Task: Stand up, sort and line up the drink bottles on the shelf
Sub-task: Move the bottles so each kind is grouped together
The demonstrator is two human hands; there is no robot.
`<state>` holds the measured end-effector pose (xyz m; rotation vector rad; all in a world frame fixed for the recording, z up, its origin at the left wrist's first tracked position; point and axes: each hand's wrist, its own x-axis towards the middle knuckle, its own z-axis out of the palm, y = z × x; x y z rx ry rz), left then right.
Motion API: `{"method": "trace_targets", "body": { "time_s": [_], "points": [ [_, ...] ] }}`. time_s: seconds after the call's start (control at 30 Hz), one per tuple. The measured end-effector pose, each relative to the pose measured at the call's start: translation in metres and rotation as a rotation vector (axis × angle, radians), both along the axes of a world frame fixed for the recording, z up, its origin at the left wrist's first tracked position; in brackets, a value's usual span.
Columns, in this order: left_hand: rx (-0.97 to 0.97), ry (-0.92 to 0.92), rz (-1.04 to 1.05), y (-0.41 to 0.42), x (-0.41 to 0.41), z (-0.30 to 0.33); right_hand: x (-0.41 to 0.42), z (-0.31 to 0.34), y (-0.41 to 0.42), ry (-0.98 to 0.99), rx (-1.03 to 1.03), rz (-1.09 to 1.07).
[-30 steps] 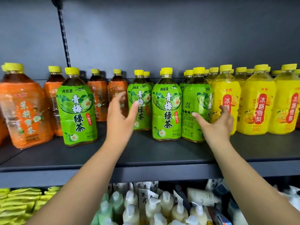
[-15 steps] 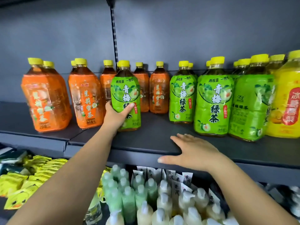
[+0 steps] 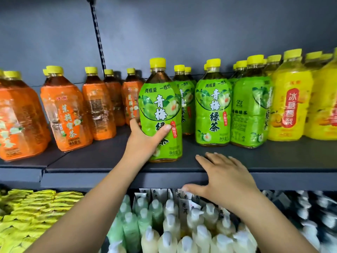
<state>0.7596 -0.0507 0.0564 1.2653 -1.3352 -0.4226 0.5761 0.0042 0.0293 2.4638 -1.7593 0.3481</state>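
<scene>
Left hand (image 3: 144, 141) grips glossy green-sleeved plastic bottle (image 3: 161, 114).

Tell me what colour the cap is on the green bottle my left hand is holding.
Yellow. The cap tops the green bottle held by the left hand; head view.

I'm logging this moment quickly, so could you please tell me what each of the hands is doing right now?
Left hand: grips the green tea bottle low on its body.
Right hand: open, fingers flat on the shelf edge, holding nothing.
</scene>
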Motion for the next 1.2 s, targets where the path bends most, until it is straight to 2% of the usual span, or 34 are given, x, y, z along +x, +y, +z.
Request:
{"method": "trace_targets", "body": {
  "time_s": [0.17, 0.27, 0.43, 0.57, 0.67, 0.73, 0.87, 1.0, 1.1, 1.2],
  "points": [
    [0.017, -0.044, -0.057, -0.004, -0.036, 0.002, -0.011, -0.012, 0.004, -0.032, -0.127, -0.056],
    [0.038, -0.09, -0.027, -0.011, -0.047, 0.002, -0.012, -0.017, 0.003, -0.125, -0.194, -0.088],
    [0.062, -0.106, 0.037, -0.019, -0.05, -0.002, -0.013, -0.024, 0.003, -0.143, -0.153, -0.067],
    [0.124, -0.123, -0.05, -0.016, -0.043, -0.006, -0.015, -0.019, 0.004, -0.124, -0.177, -0.083],
    [0.139, -0.106, -0.08, -0.002, -0.008, -0.011, -0.008, -0.007, 0.009, -0.042, -0.111, -0.08],
    [0.079, -0.094, -0.038, 0.012, 0.025, -0.013, 0.0, 0.002, 0.01, -0.065, -0.035, -0.014],
    [-0.102, -0.123, 0.218, 0.038, 0.099, -0.01, 0.058, 0.027, 0.014, -0.333, 0.042, 0.187],
    [-0.279, -0.134, 0.504, 0.051, 0.183, -0.003, 0.149, 0.05, -0.02, -0.556, 0.098, 0.311],
    [-0.355, -0.187, 0.734, 0.053, 0.247, 0.008, 0.221, 0.068, -0.071, -0.843, 0.21, 0.299],
    [-0.308, -0.095, 0.703, 0.038, 0.302, 0.014, 0.268, 0.076, -0.122, -1.259, 0.321, 0.224]
  ]
}}
